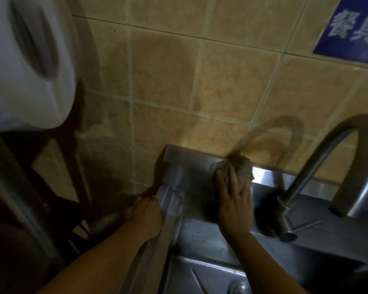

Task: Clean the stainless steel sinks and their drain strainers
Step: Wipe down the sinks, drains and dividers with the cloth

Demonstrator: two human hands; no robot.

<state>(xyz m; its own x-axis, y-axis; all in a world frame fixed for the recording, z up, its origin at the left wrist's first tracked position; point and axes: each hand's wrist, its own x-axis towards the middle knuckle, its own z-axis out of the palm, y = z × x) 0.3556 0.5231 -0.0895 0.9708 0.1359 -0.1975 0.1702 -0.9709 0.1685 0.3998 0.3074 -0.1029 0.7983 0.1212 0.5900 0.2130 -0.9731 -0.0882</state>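
Note:
A stainless steel sink unit [191, 234] fills the lower middle, with its raised back splash [185, 164] against the tiled wall. My right hand [235, 200] presses a grey cloth [241, 166] flat against the back splash, fingers straight and spread. My left hand [146, 215] grips the sink's left edge, fingers curled over it. Part of the basin [200, 279] shows at the bottom, with a drain fitting [238, 288] at the frame edge. No strainer is clearly visible.
A curved steel faucet [319, 166] rises at the right, its lever handle [306, 224] pointing out. A white wall-mounted dispenser [26, 64] hangs at upper left. A blue sign [353, 28] is on the beige tiles at upper right. Dark pipes lie left of the sink.

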